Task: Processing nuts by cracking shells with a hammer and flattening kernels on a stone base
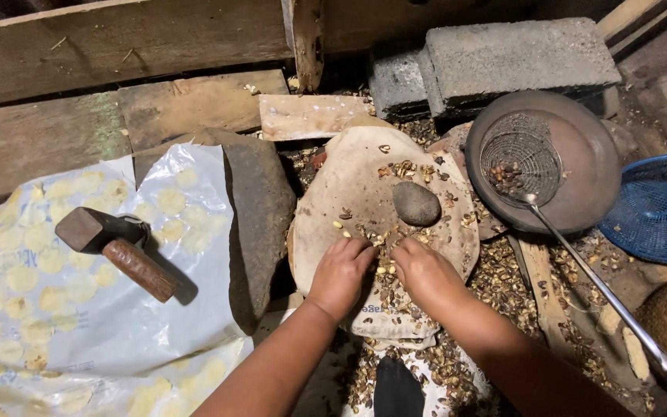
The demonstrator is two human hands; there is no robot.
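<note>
Both of my hands rest side by side on a round, worn cloth-covered pad (353, 185) strewn with small nuts and shell bits (384, 235). My left hand (340, 274) curls its fingers down into the scattered pieces. Beside it, my right hand (424, 272) does the same with fingertips bent among them. What either hand pinches is too small to see. A smooth dark stone (416, 203) lies on the pad just beyond my fingers.
A hammer (116, 249) lies on a plastic sheet with flattened pale discs (63, 309) at left. A dark pan (588, 166) holds a wire skimmer (523, 162) at right, next to a blue basket (661, 208). Concrete blocks (503, 58) and planks stand behind. Shells (503, 286) litter the ground.
</note>
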